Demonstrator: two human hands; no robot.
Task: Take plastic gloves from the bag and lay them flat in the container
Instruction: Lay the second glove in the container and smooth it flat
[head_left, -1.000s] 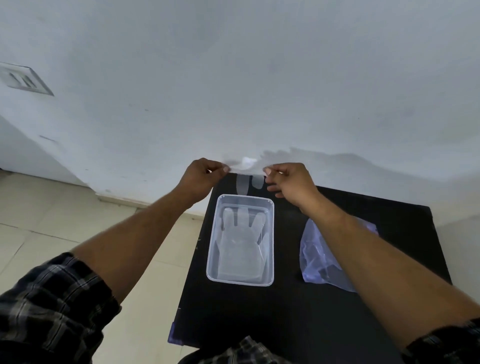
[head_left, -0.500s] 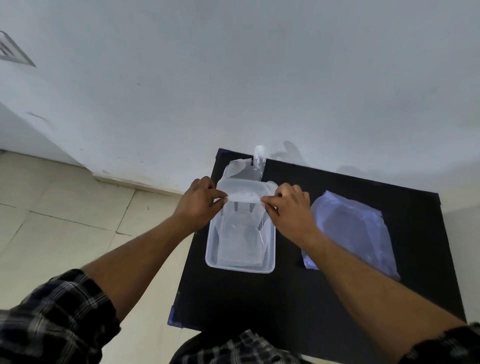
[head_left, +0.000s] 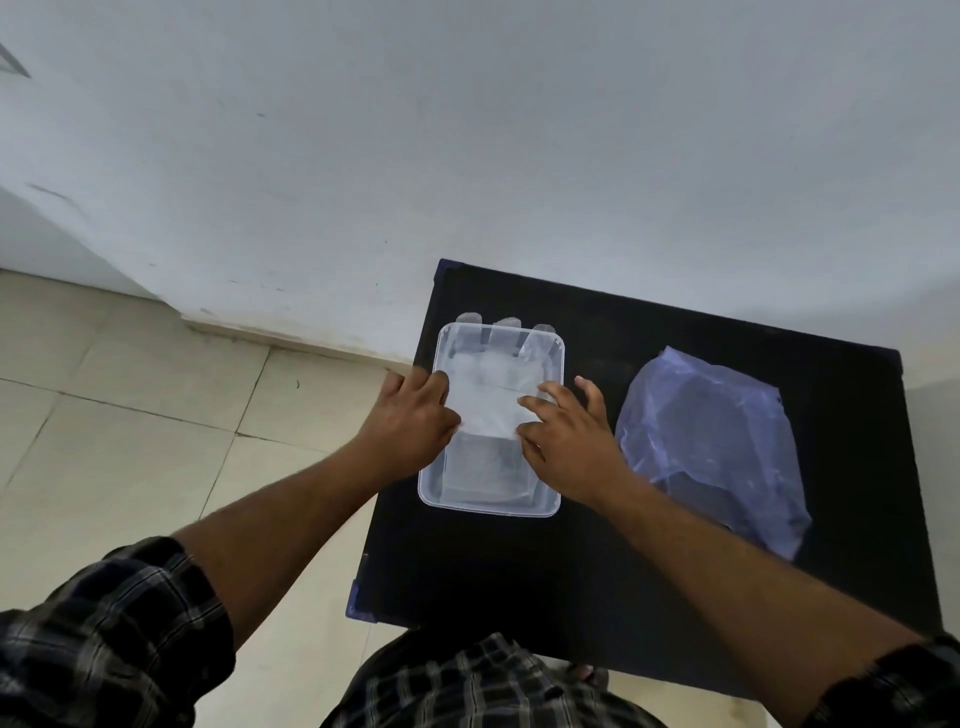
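A clear rectangular plastic container sits on the left part of a black table. A thin clear plastic glove lies stretched over the container. Its fingertips hang over the far rim onto the table. At least one more flattened glove lies on the container's bottom. My left hand grips the glove's cuff at the left rim. My right hand holds the cuff's other corner with thumb and forefinger, its other fingers spread. The bluish plastic bag lies flat to the right of the container.
The table stands against a white wall. Beige floor tiles lie to the left, past the table's edge. My checked sleeves and shirt fill the bottom of the view.
Both hands brought the glove down from wall height and toward me, spreading it over the container. The view has tilted lower, so more of the table and bag shows.
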